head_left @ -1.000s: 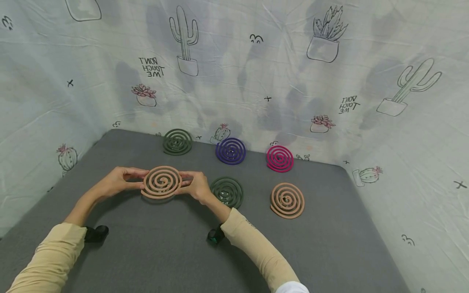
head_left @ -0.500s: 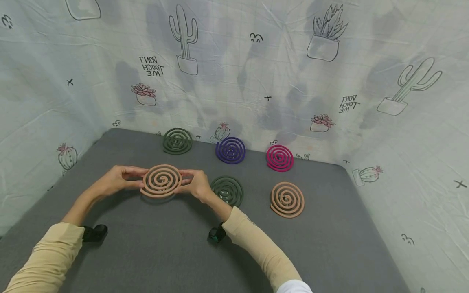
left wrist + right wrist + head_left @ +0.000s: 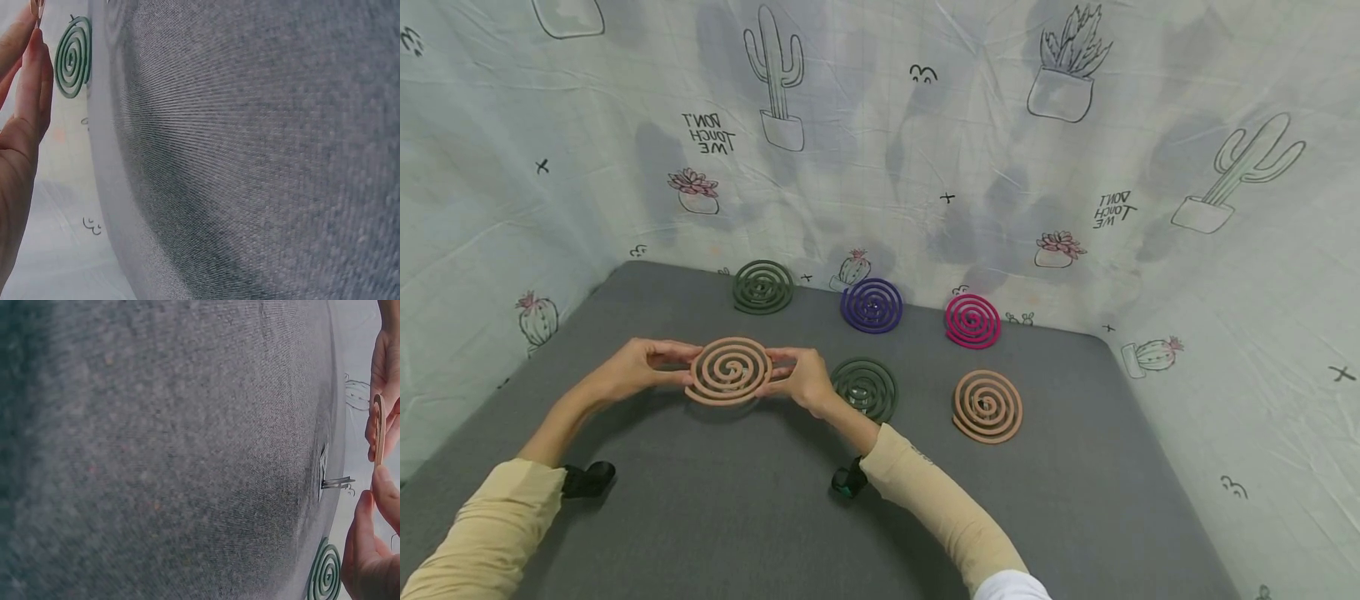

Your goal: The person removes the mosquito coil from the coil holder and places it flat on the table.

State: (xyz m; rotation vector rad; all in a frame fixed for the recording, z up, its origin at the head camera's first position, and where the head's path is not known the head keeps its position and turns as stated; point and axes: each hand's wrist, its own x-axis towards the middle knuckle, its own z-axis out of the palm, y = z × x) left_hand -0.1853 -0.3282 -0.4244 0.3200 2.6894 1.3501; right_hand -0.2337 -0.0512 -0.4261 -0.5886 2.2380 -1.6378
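A tan mosquito coil (image 3: 702,379) is held roughly level between two hands. My left hand (image 3: 638,367) pinches its left edge between thumb and fingers. On the opposite edge, my right hand (image 3: 807,382) pinches it the same way. The right wrist view has the coil (image 3: 380,434) edge-on, raised off the grey table. Below it in that view, a small metal stand (image 3: 338,482) sticks up from the tabletop; from the head, the coil largely covers it. In the left wrist view the left hand (image 3: 22,125) shows at the edge, with most of the coil cut off.
A dark green coil (image 3: 872,372) lies beside my right wrist, partly behind it. Another tan coil (image 3: 997,382) is further right. Along the back stand a green coil (image 3: 763,312), a purple coil (image 3: 852,323) and a pink coil (image 3: 951,335). Patterned cloth (image 3: 880,150) walls the grey table (image 3: 737,517).
Both hands keep their grip on the tan coil, which has shifted only slightly to the left. The forearms have moved apart a little. The other coils stay in place.
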